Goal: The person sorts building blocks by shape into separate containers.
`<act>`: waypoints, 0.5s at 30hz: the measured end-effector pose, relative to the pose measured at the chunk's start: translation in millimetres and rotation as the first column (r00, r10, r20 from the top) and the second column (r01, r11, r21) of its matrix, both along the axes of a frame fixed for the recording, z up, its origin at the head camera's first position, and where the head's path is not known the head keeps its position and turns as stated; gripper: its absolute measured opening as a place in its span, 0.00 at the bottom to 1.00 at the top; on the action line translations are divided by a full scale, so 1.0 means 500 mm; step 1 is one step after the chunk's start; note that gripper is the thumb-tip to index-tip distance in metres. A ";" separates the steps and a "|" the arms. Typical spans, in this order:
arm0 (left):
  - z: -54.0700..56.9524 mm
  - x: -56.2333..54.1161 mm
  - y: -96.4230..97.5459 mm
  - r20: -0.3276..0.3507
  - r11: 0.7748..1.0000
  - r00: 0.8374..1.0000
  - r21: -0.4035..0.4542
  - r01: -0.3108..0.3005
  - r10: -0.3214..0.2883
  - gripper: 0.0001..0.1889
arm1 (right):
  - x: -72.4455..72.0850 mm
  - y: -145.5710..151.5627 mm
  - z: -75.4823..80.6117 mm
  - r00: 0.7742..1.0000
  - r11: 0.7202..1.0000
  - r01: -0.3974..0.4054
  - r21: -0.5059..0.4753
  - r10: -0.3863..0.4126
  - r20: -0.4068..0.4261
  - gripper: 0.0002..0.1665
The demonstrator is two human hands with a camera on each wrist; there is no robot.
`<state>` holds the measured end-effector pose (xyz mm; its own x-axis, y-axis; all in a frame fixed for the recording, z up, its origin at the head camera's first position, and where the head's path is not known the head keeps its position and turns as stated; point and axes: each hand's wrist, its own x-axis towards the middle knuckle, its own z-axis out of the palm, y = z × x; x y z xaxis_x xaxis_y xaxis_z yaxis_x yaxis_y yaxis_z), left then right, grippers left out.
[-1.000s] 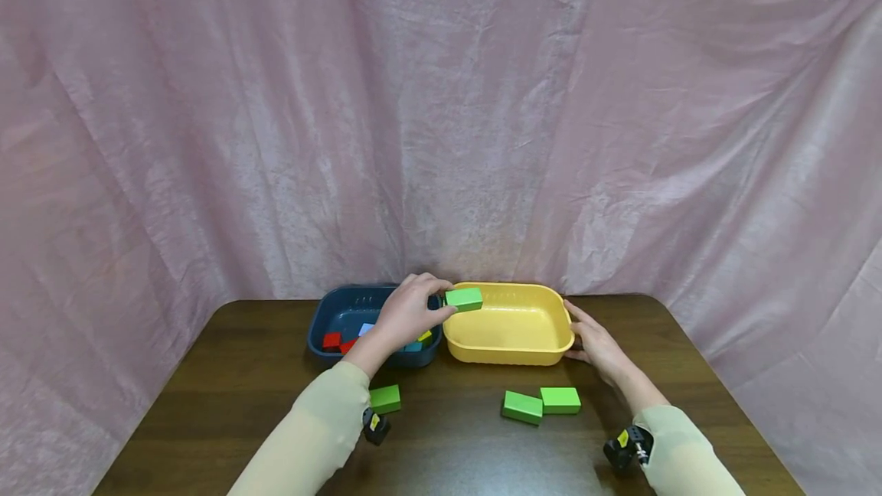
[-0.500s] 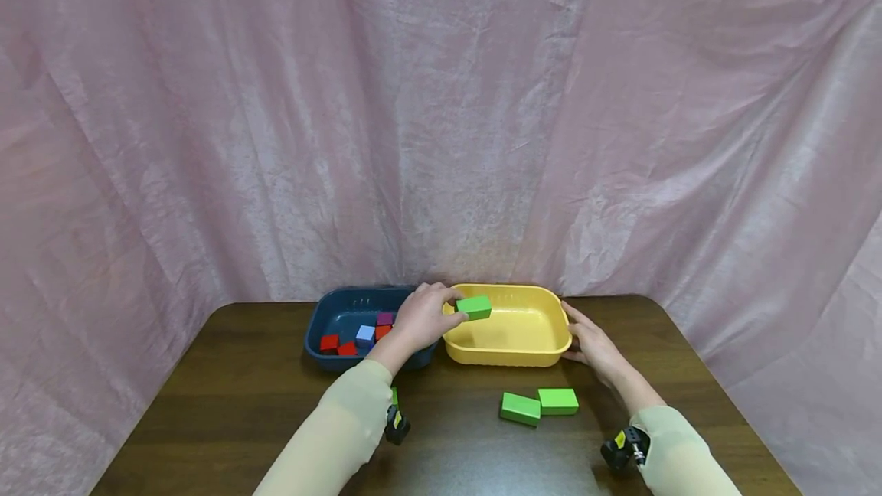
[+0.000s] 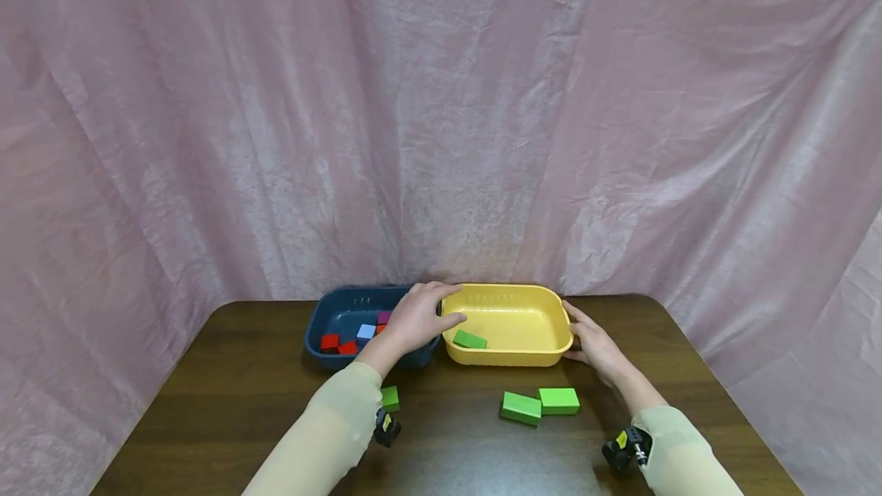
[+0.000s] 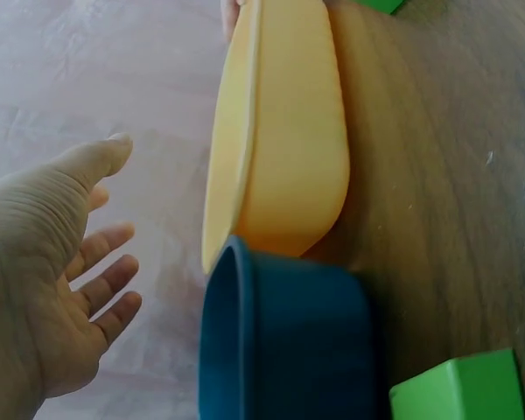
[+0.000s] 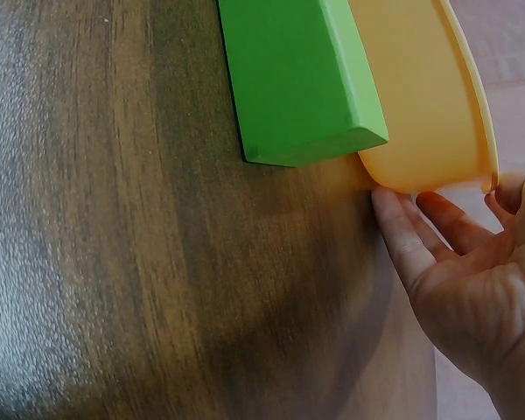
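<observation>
A green block (image 3: 470, 340) lies inside the yellow basin (image 3: 510, 357), near its left front corner. My left hand (image 3: 416, 318) hovers over the side where the navy basin (image 3: 344, 303) meets the yellow one. Its thumb and fingers are spread apart with nothing between them, as the left wrist view also shows. My right hand (image 3: 598, 343) touches the right end of the yellow basin. In the right wrist view, its fingertips (image 5: 387, 203) rest against the basin's outer wall, fairly straight. The left hand and forearm cover part of the navy basin.
Two green blocks, one angled (image 3: 521, 409) and one squarer (image 3: 559, 401), lie on the wooden table (image 3: 448, 450) in front of the yellow basin. Another green block (image 3: 390, 399) sits by the left sleeve. Red blocks (image 3: 330, 343) and other coloured ones lie in the navy basin.
The left hand carried a green block right over the yellow basin and let it go; the block now lies inside. That hand has since drawn slightly left. The right hand stays in place.
</observation>
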<state>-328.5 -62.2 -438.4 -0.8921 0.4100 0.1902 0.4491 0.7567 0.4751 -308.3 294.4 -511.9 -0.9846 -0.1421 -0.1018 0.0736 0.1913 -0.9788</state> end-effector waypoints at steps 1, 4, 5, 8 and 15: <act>0.005 0.002 -0.003 -0.001 1.000 1.000 0.006 -0.002 0.003 0.32 | 0.000 0.000 0.000 1.000 1.000 -0.001 0.000 0.001 0.000 0.36; 0.017 0.007 -0.009 -0.003 1.000 1.000 0.024 -0.006 0.006 0.32 | -0.001 0.000 0.001 1.000 1.000 0.000 0.000 0.000 0.002 0.36; 0.019 0.008 -0.010 -0.005 1.000 1.000 0.029 -0.006 0.006 0.31 | -0.001 0.000 0.001 1.000 1.000 0.000 0.000 0.000 0.002 0.36; 0.025 0.010 -0.012 -0.013 0.999 1.000 0.035 0.003 -0.003 0.31 | -0.003 0.000 0.001 1.000 1.000 0.003 0.001 -0.003 0.002 0.36; 0.030 0.020 -0.011 -0.039 0.998 0.998 0.042 0.045 -0.044 0.29 | -0.002 -0.001 0.000 1.000 1.000 0.008 0.004 -0.008 0.011 0.36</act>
<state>-318.6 -67.6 -423.3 -0.8650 0.4398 0.2417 0.5001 0.7149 0.4887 -309.4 294.0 -511.8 -0.9845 -0.1341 -0.1130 0.0856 0.1945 -0.9771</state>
